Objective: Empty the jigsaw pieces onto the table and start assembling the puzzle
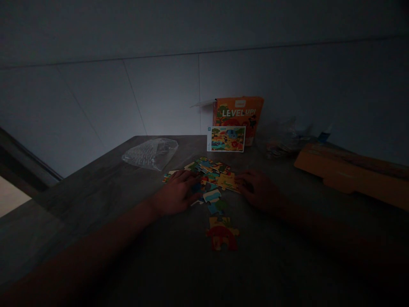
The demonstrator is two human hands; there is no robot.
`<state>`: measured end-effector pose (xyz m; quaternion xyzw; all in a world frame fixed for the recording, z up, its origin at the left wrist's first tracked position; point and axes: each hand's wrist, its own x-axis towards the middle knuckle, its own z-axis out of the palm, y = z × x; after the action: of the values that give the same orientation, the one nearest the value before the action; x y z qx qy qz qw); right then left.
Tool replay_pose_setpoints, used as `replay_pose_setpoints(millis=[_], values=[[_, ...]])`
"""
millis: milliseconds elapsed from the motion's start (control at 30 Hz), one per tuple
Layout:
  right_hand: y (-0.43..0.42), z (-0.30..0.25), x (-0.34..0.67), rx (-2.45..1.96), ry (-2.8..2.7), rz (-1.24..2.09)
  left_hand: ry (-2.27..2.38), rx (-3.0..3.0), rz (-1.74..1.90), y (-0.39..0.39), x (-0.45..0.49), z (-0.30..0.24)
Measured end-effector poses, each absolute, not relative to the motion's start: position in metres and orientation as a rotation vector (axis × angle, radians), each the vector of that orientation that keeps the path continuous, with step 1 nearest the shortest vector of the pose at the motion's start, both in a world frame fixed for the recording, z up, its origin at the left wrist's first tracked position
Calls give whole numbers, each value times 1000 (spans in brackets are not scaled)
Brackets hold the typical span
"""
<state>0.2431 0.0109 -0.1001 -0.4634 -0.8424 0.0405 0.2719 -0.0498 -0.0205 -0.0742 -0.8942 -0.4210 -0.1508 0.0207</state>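
Observation:
A heap of jigsaw puzzle pieces [209, 177] lies mid-table, dim in the low light. My left hand [179, 192] rests on the heap's left side, fingers stretched over some pieces and thumb apart. On the other side, my right hand [260, 189] has its fingertips at the edge of a yellow puzzle piece [226, 181], with a gap between thumb and forefinger. Closer to me are a blue-and-white piece [212, 196] and a green-and-blue piece [216, 206]. Nearest lie joined or touching pieces with a red figure [223, 236].
Behind the heap, a picture card [226, 139] leans before an orange "LEVEL UP!" box [239, 111]. A clear plastic bag [151, 152] lies at back left. Another plastic bag [283, 138] and an orange cardboard piece [348, 175] are on the right. A pale wall borders the table [96, 187].

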Motion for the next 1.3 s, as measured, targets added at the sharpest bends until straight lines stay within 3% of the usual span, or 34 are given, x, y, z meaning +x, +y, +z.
replay_pose_setpoints(millis=[833, 1067, 1167, 1300], values=[[12, -101, 244, -1216, -2263, 50, -1374, -2732, -461, -20, -54, -75], [-28, -74, 231, -607, -2343, -130, -1345, -2700, -474, -19, -55, -79], [-43, -66, 226, -357, -2658, -46, -1366, -2693, -444, -19, -54, -78], [-39, -69, 228, -393, -2787, 152, -1369, -2695, -414, -20, -52, -75]])
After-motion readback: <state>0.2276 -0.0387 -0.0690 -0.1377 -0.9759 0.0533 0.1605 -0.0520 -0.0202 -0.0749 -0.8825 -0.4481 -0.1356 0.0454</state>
